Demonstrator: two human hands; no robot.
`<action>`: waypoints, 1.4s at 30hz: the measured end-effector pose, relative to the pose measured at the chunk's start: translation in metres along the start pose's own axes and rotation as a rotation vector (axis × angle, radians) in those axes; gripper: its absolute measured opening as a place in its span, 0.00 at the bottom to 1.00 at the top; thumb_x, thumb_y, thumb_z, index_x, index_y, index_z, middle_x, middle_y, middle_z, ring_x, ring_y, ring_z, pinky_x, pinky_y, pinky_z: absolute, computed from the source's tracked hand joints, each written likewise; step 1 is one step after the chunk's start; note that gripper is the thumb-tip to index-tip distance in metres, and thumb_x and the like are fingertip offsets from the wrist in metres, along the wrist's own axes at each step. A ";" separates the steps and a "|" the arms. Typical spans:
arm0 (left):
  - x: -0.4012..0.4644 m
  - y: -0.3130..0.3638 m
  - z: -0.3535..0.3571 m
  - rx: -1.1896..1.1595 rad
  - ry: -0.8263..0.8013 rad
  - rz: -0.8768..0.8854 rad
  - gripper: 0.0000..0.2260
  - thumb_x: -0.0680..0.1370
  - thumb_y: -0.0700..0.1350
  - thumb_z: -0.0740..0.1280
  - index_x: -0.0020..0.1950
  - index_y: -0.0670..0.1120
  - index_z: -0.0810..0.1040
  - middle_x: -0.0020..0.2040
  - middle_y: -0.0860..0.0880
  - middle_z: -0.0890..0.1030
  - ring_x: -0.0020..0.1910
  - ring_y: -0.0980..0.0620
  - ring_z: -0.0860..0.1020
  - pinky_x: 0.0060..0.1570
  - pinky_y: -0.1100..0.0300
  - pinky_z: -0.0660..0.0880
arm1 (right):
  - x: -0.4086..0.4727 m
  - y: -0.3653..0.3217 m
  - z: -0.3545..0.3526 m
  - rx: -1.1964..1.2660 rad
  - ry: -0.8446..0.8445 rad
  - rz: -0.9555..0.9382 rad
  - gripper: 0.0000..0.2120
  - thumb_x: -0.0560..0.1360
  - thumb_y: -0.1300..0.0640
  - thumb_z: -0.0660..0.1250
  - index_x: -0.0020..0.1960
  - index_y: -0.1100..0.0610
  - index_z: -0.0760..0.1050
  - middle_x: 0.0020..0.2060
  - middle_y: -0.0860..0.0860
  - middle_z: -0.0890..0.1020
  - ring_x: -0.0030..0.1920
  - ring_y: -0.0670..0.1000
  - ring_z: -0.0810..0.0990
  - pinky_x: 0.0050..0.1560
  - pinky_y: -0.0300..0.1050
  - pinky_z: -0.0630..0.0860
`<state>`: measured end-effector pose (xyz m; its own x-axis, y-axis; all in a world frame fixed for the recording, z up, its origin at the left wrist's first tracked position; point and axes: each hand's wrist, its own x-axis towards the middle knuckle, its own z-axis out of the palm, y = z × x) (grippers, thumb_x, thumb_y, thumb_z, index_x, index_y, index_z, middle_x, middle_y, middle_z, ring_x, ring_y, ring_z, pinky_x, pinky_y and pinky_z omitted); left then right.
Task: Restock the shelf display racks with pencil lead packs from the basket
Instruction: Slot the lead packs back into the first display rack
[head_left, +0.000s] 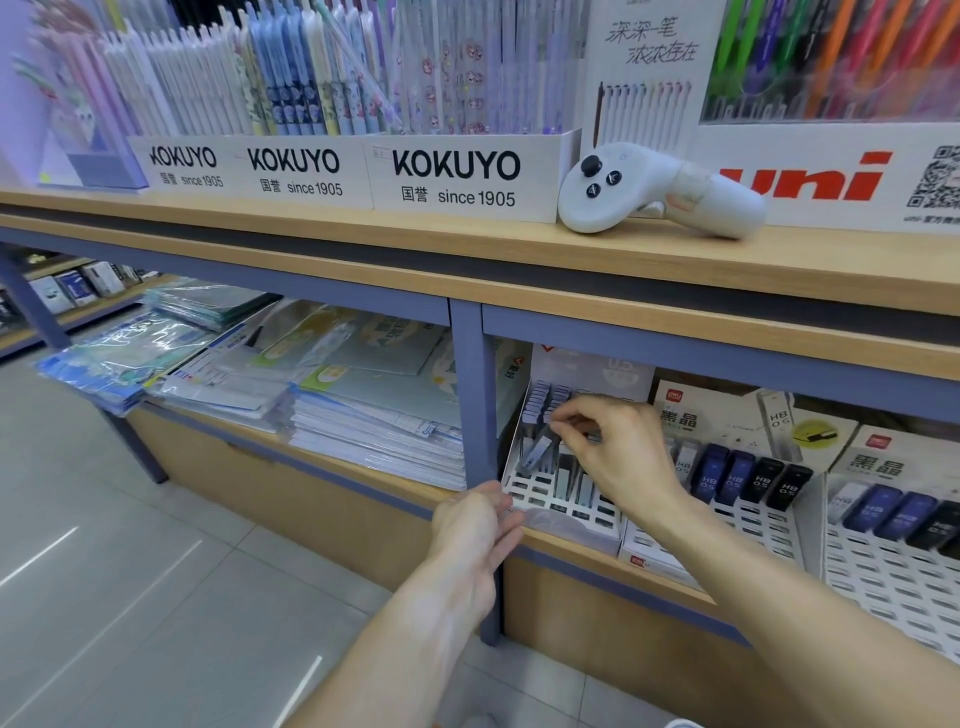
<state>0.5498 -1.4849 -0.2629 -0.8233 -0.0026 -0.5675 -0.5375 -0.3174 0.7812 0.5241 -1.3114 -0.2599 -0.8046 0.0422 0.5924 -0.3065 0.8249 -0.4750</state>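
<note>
lead packs (540, 451) stand slotted in white rack (524, 491), right hand (610, 447) pinching one.

Two bare forearms enter from the bottom edge. No sleeve covers either arm as far as they can be seen, and the wrists carry no watch, band or bracelet. The left hand (475, 525) shows its back side; the fingers there are blurred, so no nails or rings can be told. The right hand (610, 452) is sharper, with the knuckles and thumb plainly seen and no ring on the fingers that show. Below the right arm, at the bottom edge, a small pale piece of clothing shows.
</note>
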 end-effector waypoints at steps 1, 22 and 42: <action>0.001 0.000 0.000 0.007 0.002 0.000 0.08 0.84 0.36 0.62 0.61 0.40 0.77 0.56 0.40 0.82 0.52 0.44 0.83 0.48 0.56 0.81 | 0.001 0.000 0.001 0.000 -0.005 -0.001 0.06 0.75 0.59 0.75 0.52 0.53 0.86 0.45 0.45 0.87 0.44 0.42 0.84 0.50 0.41 0.82; 0.000 -0.007 0.011 0.280 -0.139 0.215 0.19 0.84 0.37 0.62 0.73 0.54 0.72 0.53 0.49 0.82 0.45 0.51 0.83 0.52 0.60 0.81 | 0.023 -0.011 0.016 -0.221 -0.290 -0.071 0.10 0.79 0.57 0.67 0.58 0.53 0.83 0.53 0.52 0.78 0.59 0.55 0.72 0.57 0.50 0.73; 0.018 -0.012 0.005 1.172 -0.188 0.938 0.30 0.85 0.45 0.58 0.80 0.68 0.49 0.49 0.50 0.75 0.46 0.51 0.76 0.45 0.53 0.76 | -0.034 0.000 -0.021 -0.210 -0.123 0.005 0.16 0.78 0.59 0.67 0.65 0.53 0.79 0.55 0.50 0.79 0.58 0.53 0.74 0.56 0.47 0.73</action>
<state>0.5405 -1.4767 -0.2813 -0.9023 0.3774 0.2085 0.4173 0.6433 0.6418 0.5617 -1.3013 -0.2663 -0.8659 -0.0120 0.5001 -0.2002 0.9245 -0.3245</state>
